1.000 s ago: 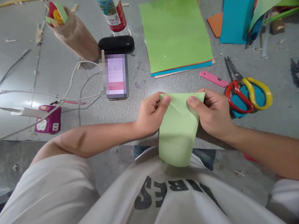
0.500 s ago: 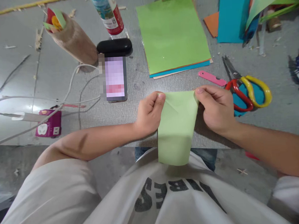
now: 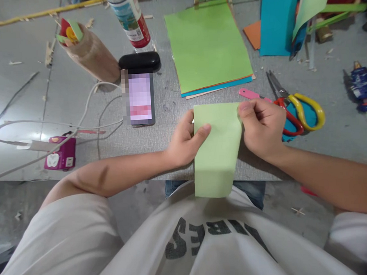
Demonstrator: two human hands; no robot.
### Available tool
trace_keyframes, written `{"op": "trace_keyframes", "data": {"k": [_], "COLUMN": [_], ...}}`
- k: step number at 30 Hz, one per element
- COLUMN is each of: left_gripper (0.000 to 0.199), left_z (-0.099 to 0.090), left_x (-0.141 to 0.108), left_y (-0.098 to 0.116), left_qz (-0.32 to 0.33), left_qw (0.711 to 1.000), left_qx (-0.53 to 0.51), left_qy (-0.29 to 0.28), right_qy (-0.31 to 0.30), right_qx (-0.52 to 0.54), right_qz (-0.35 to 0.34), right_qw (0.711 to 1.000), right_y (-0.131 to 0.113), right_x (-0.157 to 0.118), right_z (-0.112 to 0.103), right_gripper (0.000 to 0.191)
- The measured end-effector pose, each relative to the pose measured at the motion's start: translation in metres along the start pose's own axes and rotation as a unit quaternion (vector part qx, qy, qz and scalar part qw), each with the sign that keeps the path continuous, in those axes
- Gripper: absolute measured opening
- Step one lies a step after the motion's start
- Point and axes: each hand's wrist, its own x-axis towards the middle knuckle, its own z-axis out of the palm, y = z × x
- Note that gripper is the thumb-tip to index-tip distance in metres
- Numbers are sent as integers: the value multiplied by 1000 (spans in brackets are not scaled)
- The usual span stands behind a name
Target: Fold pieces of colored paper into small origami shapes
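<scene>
A pale green strip of paper (image 3: 218, 152) hangs between my two hands, its lower end past the table's front edge. On its left side my left hand (image 3: 188, 139) grips it, thumb flat on the front and fingers behind. My right hand (image 3: 261, 127) pinches the upper right corner between thumb and curled fingers. Just beyond the right hand lie scissors (image 3: 305, 110) with red and yellow handles, over a piece of blue paper. A pink folding knife (image 3: 251, 94) is partly hidden behind that hand.
A stack of coloured sheets (image 3: 209, 50) lies ahead. To the left are a phone (image 3: 140, 98), a black case (image 3: 139, 62), a bottle (image 3: 131, 21), a pinkish jar (image 3: 89, 54) and a purple power adapter (image 3: 60, 153) with white cable. A blue glue gun (image 3: 364, 87) lies far right.
My left hand has shifted its hold from the upper left corner to lower on the left side, its thumb now across the front. The paper's top edge has risen slightly.
</scene>
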Motion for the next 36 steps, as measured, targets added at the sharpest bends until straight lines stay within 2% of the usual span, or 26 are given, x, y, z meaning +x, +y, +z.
{"op": "trace_keyframes", "data": {"k": [4,8,10,13,16,22,27,33,36], "left_gripper": [59,57,56,52,52,57,65,75,76], "left_z": [0,-2,-3,-3,-2,2,5,4,3], "left_x": [-7,-9,-9,-11,-13,-15,-13,3,8], "left_y": [-8,-11,-12,-12,-10,-2,7,13,14], "left_qz": [-17,-24,-14,-3,-12,-40,-33,49,62], "left_qw": [1000,999,998,998,997,994,992,989,988], "left_qx": [7,44,52,65,74,98,113,117,106], "left_qy": [-6,0,10,11,5,26,37,77,90], "right_qy": [43,31,-1,-54,-74,-80,-89,-118,-146], "right_qx": [22,48,80,145,173,145,93,71,69], "right_qz": [-6,15,63,166,215,205,171,152,165], "right_qw": [999,998,995,974,958,965,977,979,973], "right_y": [5,8,9,8,9,2,-10,-16,-17], "right_x": [5,7,5,0,-6,-10,-14,-16,-15], "right_z": [-1,-1,0,1,3,1,-1,-4,-6], "right_gripper": [82,83,75,53,43,35,41,42,42]}}
